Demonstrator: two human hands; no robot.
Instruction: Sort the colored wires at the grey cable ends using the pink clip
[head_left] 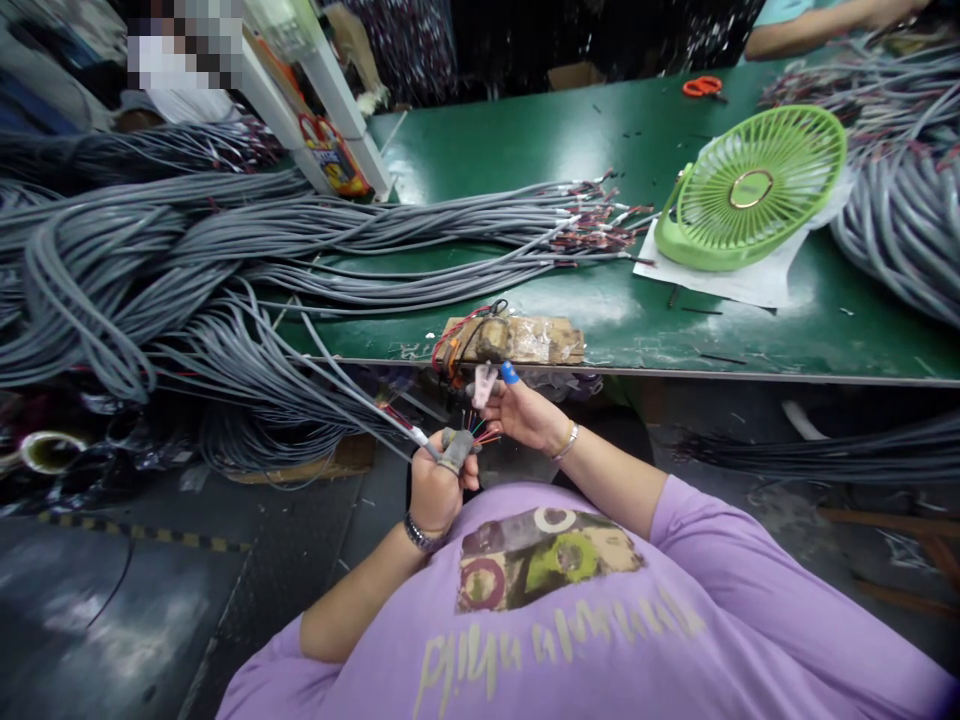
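Observation:
My left hand is closed around the end of a grey cable, with grey coverings on some of its fingers. Thin coloured wires fan out of this end toward my right hand. My right hand is beside the wire tips, its fingers apart and a blue cover on one fingertip. Close to those fingers is a pale pinkish clip-like piece; whether they touch it is unclear. Just behind, a small device with red and black leads is fixed on a wooden board at the table's edge.
Bundles of grey cables cover the left of the green table, stripped ends pointing right. A green fan stands on white paper. Orange scissors lie farther back. More coiled cables are at right, near another person's arm.

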